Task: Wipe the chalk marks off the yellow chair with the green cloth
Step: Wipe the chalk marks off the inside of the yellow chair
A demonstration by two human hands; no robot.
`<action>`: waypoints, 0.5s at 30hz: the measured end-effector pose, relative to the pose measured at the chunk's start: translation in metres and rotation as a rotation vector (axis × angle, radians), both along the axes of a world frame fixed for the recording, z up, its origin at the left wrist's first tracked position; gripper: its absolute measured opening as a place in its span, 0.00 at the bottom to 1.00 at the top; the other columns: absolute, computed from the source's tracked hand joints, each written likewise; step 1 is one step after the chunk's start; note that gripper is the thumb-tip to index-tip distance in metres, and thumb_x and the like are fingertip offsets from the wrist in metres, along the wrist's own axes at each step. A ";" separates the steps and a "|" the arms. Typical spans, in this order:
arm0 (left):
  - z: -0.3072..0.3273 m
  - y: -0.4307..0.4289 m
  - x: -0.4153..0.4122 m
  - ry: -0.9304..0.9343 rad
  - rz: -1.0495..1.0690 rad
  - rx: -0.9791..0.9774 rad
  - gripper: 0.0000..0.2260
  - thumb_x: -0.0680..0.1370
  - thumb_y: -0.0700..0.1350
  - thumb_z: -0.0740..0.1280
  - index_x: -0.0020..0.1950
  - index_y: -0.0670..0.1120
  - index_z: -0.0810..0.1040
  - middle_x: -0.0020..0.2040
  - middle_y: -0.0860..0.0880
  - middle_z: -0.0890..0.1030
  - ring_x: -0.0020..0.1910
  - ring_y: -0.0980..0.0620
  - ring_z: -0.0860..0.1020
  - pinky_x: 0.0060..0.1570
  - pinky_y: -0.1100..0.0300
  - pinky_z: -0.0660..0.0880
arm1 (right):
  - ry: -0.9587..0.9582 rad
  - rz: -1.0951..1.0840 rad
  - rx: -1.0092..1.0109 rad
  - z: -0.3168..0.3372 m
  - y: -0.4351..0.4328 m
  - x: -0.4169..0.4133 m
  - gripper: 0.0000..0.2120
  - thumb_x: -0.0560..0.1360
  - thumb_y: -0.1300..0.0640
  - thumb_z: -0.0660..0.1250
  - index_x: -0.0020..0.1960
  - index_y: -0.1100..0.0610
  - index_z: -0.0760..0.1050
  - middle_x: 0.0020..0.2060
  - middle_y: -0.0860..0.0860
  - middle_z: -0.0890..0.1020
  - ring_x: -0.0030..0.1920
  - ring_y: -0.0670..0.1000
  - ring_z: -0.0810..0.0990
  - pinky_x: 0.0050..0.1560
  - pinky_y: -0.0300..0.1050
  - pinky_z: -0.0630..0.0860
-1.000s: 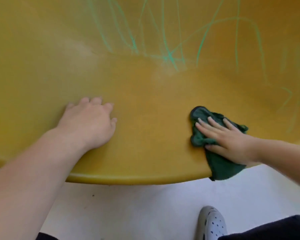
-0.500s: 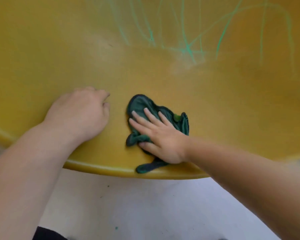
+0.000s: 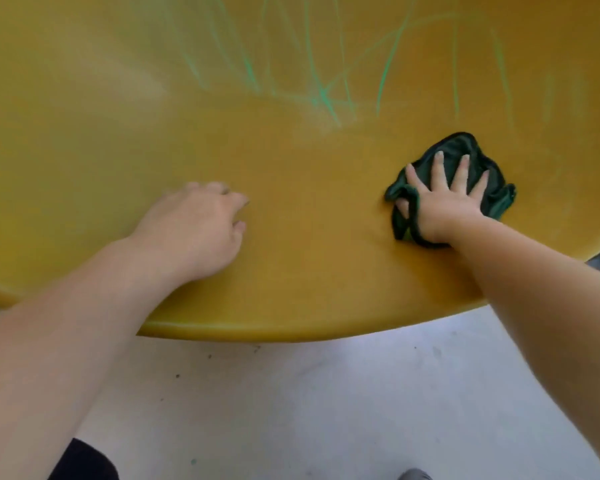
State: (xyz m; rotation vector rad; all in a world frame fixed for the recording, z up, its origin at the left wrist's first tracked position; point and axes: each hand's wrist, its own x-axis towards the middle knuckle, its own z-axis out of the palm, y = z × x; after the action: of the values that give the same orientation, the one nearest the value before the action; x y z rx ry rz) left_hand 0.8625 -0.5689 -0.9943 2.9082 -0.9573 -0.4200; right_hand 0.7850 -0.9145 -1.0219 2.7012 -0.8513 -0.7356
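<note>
The yellow chair fills the upper part of the view, its curved front rim running across the middle. Green chalk marks cross the back of the seat, some of them smeared. The dark green cloth lies crumpled on the seat at the right, below the marks. My right hand presses flat on the cloth with fingers spread, and a fold of cloth lies over the thumb. My left hand rests on the bare seat to the left, holding nothing, its fingers loosely bent and blurred.
A pale grey floor lies below the chair's rim, with small dark specks. The tip of a grey shoe shows at the bottom edge. Dark clothing is at the bottom left.
My right hand has slid the cloth from close beside my left hand to the right and a little farther back on the seat. My left hand has stayed in place.
</note>
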 end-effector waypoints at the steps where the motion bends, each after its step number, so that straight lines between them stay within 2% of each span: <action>1: -0.002 -0.003 0.000 -0.012 -0.009 -0.018 0.22 0.82 0.53 0.56 0.76 0.52 0.66 0.75 0.47 0.68 0.71 0.40 0.68 0.67 0.44 0.69 | -0.028 0.008 0.039 -0.006 0.020 0.007 0.32 0.84 0.39 0.45 0.80 0.41 0.31 0.79 0.54 0.29 0.77 0.67 0.28 0.74 0.75 0.35; 5: -0.003 -0.027 -0.001 -0.032 -0.031 -0.120 0.24 0.82 0.53 0.57 0.78 0.51 0.63 0.78 0.46 0.65 0.74 0.40 0.65 0.69 0.42 0.67 | -0.024 0.218 0.367 -0.021 0.115 -0.012 0.32 0.82 0.34 0.44 0.80 0.39 0.33 0.80 0.49 0.31 0.79 0.62 0.30 0.77 0.69 0.35; 8: -0.009 -0.048 -0.009 0.018 -0.059 -0.144 0.26 0.82 0.55 0.57 0.79 0.51 0.61 0.79 0.46 0.62 0.75 0.41 0.62 0.71 0.43 0.64 | 0.077 0.285 0.452 -0.009 0.134 -0.055 0.31 0.82 0.34 0.43 0.79 0.36 0.32 0.80 0.47 0.30 0.79 0.60 0.28 0.76 0.68 0.32; 12: -0.022 -0.094 -0.016 0.067 -0.122 -0.132 0.29 0.82 0.60 0.53 0.81 0.54 0.52 0.82 0.48 0.53 0.78 0.43 0.56 0.74 0.44 0.59 | 0.101 0.222 0.185 0.014 0.082 -0.094 0.32 0.80 0.30 0.38 0.79 0.36 0.31 0.80 0.51 0.32 0.79 0.64 0.30 0.75 0.70 0.32; 15: -0.034 -0.138 -0.023 0.012 -0.239 -0.169 0.32 0.81 0.64 0.52 0.81 0.53 0.51 0.82 0.47 0.52 0.78 0.43 0.55 0.74 0.45 0.57 | 0.141 0.170 -0.122 0.046 0.014 -0.106 0.41 0.71 0.21 0.32 0.79 0.37 0.31 0.81 0.55 0.34 0.79 0.67 0.31 0.73 0.72 0.30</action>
State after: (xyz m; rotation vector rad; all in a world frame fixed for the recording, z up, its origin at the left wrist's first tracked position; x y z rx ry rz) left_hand 0.8393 -0.7067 -1.0282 2.6485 -1.2781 -0.3480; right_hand 0.6787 -0.9009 -0.9756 2.5410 -0.6045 -0.7973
